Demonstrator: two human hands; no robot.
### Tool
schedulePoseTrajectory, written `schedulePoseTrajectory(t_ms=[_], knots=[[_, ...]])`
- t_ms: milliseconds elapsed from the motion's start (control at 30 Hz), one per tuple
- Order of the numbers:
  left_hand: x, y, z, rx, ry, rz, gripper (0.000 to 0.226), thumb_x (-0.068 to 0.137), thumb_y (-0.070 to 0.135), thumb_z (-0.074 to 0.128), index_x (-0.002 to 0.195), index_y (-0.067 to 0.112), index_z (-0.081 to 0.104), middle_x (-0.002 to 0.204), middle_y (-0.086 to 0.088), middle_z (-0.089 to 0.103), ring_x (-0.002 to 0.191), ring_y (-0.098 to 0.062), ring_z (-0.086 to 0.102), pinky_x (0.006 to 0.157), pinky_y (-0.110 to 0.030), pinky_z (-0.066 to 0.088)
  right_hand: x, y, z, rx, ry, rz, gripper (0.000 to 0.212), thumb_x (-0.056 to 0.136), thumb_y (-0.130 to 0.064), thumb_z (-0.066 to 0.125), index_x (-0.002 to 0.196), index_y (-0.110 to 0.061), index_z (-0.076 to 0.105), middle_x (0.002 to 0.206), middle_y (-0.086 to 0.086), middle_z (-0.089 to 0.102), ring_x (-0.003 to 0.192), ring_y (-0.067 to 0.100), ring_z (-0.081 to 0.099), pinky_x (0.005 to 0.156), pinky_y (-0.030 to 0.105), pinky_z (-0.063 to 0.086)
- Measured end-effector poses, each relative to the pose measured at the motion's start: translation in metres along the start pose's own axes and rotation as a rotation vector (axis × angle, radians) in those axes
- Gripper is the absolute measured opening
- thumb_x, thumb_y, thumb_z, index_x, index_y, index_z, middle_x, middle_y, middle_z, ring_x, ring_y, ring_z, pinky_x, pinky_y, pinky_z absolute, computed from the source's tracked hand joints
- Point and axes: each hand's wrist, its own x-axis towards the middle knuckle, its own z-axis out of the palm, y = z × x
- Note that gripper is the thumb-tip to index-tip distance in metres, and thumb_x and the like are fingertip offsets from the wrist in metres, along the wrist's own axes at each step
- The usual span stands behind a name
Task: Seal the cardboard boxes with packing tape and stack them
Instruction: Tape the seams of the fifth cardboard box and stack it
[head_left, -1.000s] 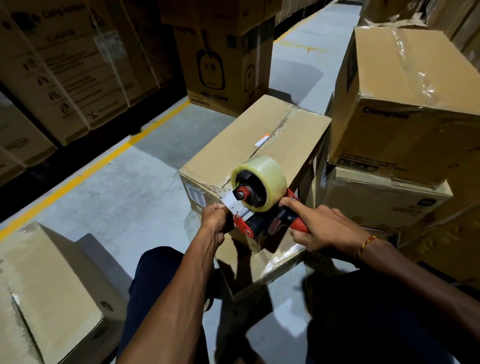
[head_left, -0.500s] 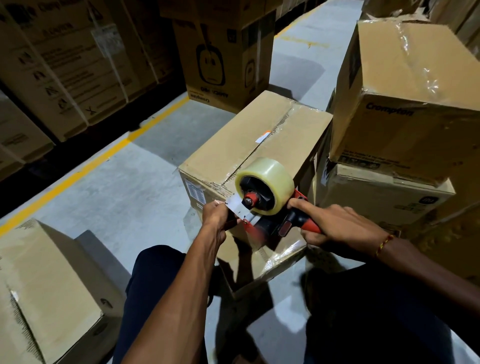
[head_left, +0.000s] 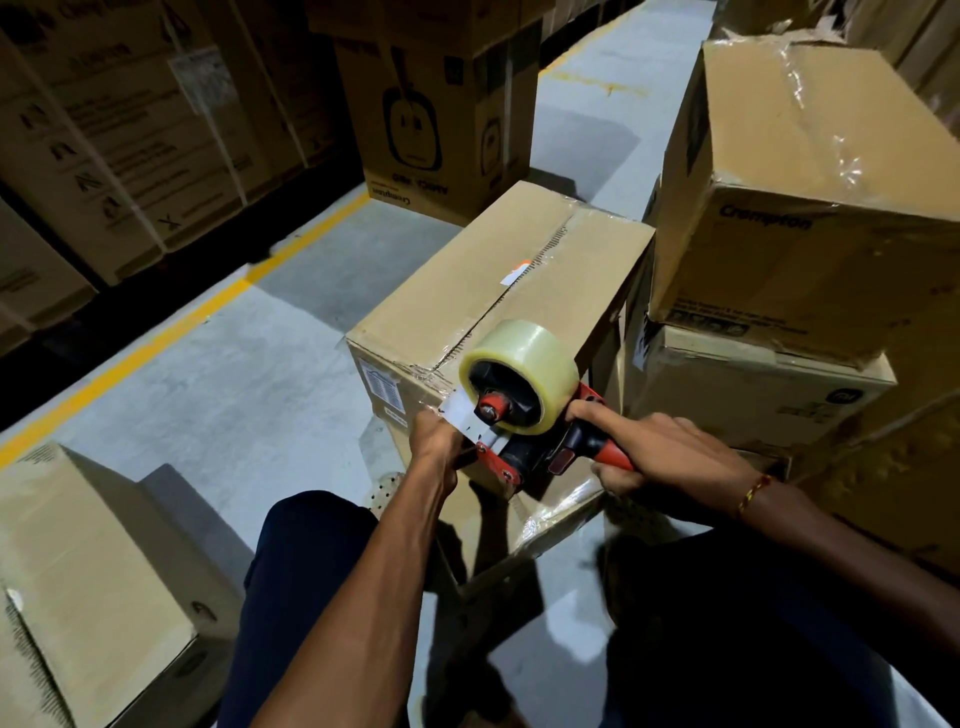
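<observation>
A brown cardboard box (head_left: 467, 306) lies on the floor in front of me, its top seam running away from me. A red and black tape dispenser (head_left: 524, 447) with a roll of clear tape (head_left: 524, 358) sits against the box's near face, just below the top edge. My right hand (head_left: 670, 452) grips the dispenser's red handle. My left hand (head_left: 434, 441) pinches the free end of the tape against the box's near face, left of the dispenser.
Two stacked boxes (head_left: 810, 208) stand close on the right. Another box (head_left: 83, 582) sits at the near left. A printed carton (head_left: 431, 119) and tall stacked cartons (head_left: 114, 135) line the back, beyond a yellow floor line (head_left: 171, 327). My knees flank the box.
The dispenser and both hands have shifted slightly up the box's near face toward its top edge. The camera has tilted a little.
</observation>
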Motion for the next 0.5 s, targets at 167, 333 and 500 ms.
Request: schedulePoseTrajectory(t_ms=[167,333,500], knots=[[0.01,-0.002,0.001,-0.037,0.065,-0.003,0.045,0.06,0.04,0.055,0.094,0.012,0.06,0.1,-0.016,0.067,0.077,-0.026,0.058,0.066,-0.033,0.047,0.002,-0.002,0.004,-0.016,0.013,0.014,0.065,0.087,-0.016,0.053,0.132,-0.058,0.031,0.061,-0.004,0.058,0.057,0.018,0.056,0.061,0.035,0.046],[0.018,0.016,-0.009,-0.06,0.044,0.03,0.018,0.078,0.024,0.062,0.092,0.013,0.059,0.096,-0.013,0.062,0.079,-0.025,0.059,0.072,-0.034,0.047,0.015,-0.014,0.011,-0.08,0.093,-0.034,0.064,0.093,-0.039,0.05,0.146,-0.056,0.018,0.074,-0.005,0.056,0.071,0.026,0.058,0.072,0.043,0.052],[0.029,0.031,-0.018,-0.05,0.017,0.072,0.03,0.102,-0.002,0.042,0.082,0.017,0.053,0.1,-0.01,0.059,0.072,-0.017,0.056,0.088,-0.033,0.047,0.037,-0.023,0.011,-0.153,0.132,-0.018,0.062,0.098,-0.041,0.051,0.146,-0.056,0.014,0.103,0.012,0.057,0.091,0.038,0.055,0.079,0.044,0.045]])
